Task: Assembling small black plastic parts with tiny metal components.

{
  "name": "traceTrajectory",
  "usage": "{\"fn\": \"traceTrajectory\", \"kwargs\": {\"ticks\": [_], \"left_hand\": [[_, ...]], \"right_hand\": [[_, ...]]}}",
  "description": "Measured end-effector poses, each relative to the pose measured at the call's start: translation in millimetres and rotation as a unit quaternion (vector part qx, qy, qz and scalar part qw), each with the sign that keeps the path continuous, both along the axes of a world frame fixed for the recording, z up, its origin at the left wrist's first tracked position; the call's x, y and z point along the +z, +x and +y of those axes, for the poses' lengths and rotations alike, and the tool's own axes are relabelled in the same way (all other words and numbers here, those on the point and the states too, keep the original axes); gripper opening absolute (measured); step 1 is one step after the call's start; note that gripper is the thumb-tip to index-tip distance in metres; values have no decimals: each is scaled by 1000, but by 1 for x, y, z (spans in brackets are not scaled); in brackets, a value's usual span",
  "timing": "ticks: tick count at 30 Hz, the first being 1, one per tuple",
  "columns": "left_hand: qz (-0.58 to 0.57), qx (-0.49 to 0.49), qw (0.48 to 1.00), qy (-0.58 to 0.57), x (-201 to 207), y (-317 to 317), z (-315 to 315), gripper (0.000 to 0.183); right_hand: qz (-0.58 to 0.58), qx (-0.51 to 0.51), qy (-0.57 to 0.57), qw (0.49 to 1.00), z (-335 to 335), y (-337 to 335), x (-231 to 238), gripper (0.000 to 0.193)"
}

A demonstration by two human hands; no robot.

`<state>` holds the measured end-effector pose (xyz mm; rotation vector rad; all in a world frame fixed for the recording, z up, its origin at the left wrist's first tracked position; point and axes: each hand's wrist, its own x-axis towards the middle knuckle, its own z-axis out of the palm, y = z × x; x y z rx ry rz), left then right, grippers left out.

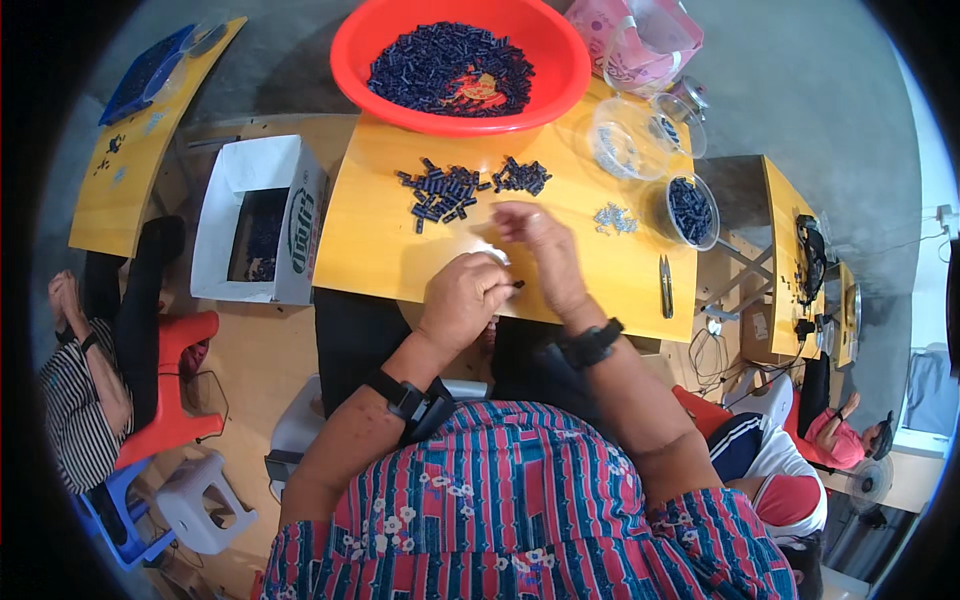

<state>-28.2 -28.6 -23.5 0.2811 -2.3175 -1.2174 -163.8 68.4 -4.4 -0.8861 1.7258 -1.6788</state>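
My left hand [463, 297] is closed near the table's front edge, with a small black tubular piece [518, 284] poking out from between thumb and fingers. A bit of something white [497, 256] shows by its knuckles; I cannot make out what it is. Just to the right and farther in, my right hand [541, 243] has its fingers bent together, and whatever they hold is hidden. Beyond the hands lie a larger heap of dark tubular pieces [441, 191] and a smaller heap of short dark pieces [522, 176]. Small clear or silvery parts [615, 218] lie to the right.
A red basin [345, 62] of dark pieces stands at the table's far edge. Right of it are a pink bag [660, 40], clear tubs [627, 135] and a tub of dark pieces [691, 210]. Thread snips [666, 287] lie front right. A white box [225, 200] is left.
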Motion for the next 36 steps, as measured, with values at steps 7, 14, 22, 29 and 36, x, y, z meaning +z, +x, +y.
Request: {"fn": "traceTrajectory", "kwargs": {"ticks": [7,14,22,29,36], "left_hand": [[-48,9,973,225,11,18,11,10],[-93,-41,901,423,19,29,22,15],[-48,13,970,239,43,53,28,20],[-79,-17,997,6,27,113,-5,11],[-121,30,988,-95,-6,156,-25,14]], "right_hand": [[-61,13,38,997,56,22,21,32],[159,38,-5,987,67,42,19,34],[276,-156,26,948,106,-16,30,32],[318,-318,141,882,160,-145,45,36],[338,-360,-10,869,155,-105,64,19]]}}
